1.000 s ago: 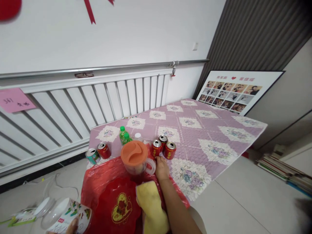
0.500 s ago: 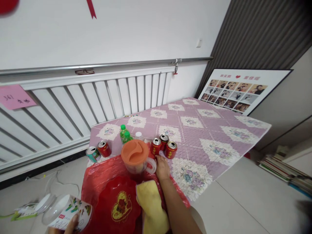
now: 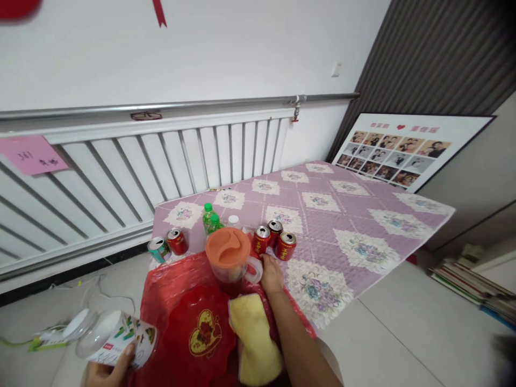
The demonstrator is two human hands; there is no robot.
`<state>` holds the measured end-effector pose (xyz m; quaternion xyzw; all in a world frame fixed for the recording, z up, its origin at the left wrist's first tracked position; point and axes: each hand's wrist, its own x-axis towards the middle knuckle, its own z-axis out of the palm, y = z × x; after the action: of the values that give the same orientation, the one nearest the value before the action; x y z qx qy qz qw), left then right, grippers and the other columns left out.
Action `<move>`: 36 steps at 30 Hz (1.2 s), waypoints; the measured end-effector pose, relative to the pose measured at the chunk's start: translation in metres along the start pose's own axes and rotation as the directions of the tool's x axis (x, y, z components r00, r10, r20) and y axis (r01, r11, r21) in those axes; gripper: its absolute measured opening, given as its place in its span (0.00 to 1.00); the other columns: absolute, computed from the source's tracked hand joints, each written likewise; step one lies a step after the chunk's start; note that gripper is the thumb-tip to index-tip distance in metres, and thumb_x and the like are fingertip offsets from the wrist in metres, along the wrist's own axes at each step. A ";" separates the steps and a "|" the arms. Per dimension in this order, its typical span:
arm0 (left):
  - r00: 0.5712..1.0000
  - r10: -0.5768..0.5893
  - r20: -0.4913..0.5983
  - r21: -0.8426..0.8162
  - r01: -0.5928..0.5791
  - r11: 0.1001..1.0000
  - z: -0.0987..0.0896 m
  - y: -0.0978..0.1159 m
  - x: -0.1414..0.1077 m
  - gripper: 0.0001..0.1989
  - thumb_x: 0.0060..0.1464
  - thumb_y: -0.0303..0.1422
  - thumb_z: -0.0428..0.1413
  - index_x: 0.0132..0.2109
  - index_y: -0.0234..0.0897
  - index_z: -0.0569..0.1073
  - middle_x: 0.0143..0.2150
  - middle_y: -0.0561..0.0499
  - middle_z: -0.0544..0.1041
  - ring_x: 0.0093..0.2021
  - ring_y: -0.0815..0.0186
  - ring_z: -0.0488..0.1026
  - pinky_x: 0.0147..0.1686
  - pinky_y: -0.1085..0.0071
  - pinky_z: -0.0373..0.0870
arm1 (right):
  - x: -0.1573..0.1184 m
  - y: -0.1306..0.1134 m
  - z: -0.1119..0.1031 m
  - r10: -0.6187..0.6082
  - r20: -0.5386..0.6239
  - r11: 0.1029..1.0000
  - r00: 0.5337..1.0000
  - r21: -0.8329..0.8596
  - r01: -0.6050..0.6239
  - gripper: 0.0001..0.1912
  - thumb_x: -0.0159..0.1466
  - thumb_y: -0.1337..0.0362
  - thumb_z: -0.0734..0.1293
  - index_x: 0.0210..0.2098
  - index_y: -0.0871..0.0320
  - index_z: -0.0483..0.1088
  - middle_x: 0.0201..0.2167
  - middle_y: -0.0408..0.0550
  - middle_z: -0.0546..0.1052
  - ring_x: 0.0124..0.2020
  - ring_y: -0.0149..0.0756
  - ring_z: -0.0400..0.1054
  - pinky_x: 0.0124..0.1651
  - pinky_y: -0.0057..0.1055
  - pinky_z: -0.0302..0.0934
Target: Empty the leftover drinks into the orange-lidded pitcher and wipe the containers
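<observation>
Clasping the labelled jar (image 3: 131, 336) by the bench's (image 3: 334, 215) near left corner, the left hand (image 3: 108, 371) has its grip snug round it, while the right hand (image 3: 273, 273) lies between orange-lidded pitcher (image 3: 228, 250) and red cans (image 3: 285, 248), its grip impossible to tell!

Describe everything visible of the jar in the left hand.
The jar looks like clear plastic, with a white cap on its far end and a broad white label printed with green pictures, dark script and a small red block. It lies tilted, cap pointing left, just left of the red tray in view. The left hand grips it at the label. Contents can't be made out.
</observation>
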<state>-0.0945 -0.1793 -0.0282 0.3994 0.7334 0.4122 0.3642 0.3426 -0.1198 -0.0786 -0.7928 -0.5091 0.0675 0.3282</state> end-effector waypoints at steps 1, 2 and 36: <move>1.000 0.018 0.004 -0.009 -0.018 1.000 0.000 0.004 -0.003 0.29 0.34 0.52 0.64 0.39 0.35 0.74 0.33 0.44 0.81 0.42 0.43 0.79 0.39 0.52 0.78 | 0.001 0.000 0.000 -0.009 -0.006 1.000 1.000 0.027 0.010 0.13 0.64 0.66 0.61 0.44 0.59 0.75 0.43 0.54 0.78 0.45 0.42 0.69 0.51 0.36 0.61; 0.999 0.032 0.010 -0.017 -0.031 0.999 0.001 0.009 -0.007 0.29 0.35 0.52 0.64 0.40 0.35 0.73 0.34 0.43 0.82 0.42 0.43 0.79 0.40 0.52 0.77 | 0.002 0.001 0.000 -0.021 -0.011 0.998 1.000 0.056 0.021 0.12 0.63 0.65 0.62 0.42 0.59 0.75 0.41 0.53 0.78 0.44 0.41 0.70 0.51 0.36 0.62; 0.377 0.828 0.415 0.281 -0.919 0.277 0.052 0.038 -0.043 0.29 0.49 0.25 0.56 0.59 0.39 0.65 0.58 0.40 0.70 0.59 0.50 0.64 0.62 0.48 0.56 | -0.169 -0.173 -0.106 -0.171 0.191 0.972 0.967 0.196 0.133 0.18 0.63 0.49 0.65 0.46 0.52 0.72 0.34 0.48 0.81 0.33 0.43 0.76 0.36 0.35 0.69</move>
<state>-0.0204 -0.1884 -0.0056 0.8472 0.4280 0.3128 0.0343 0.1777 -0.2660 0.0669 -0.7068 -0.5914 0.1702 0.3489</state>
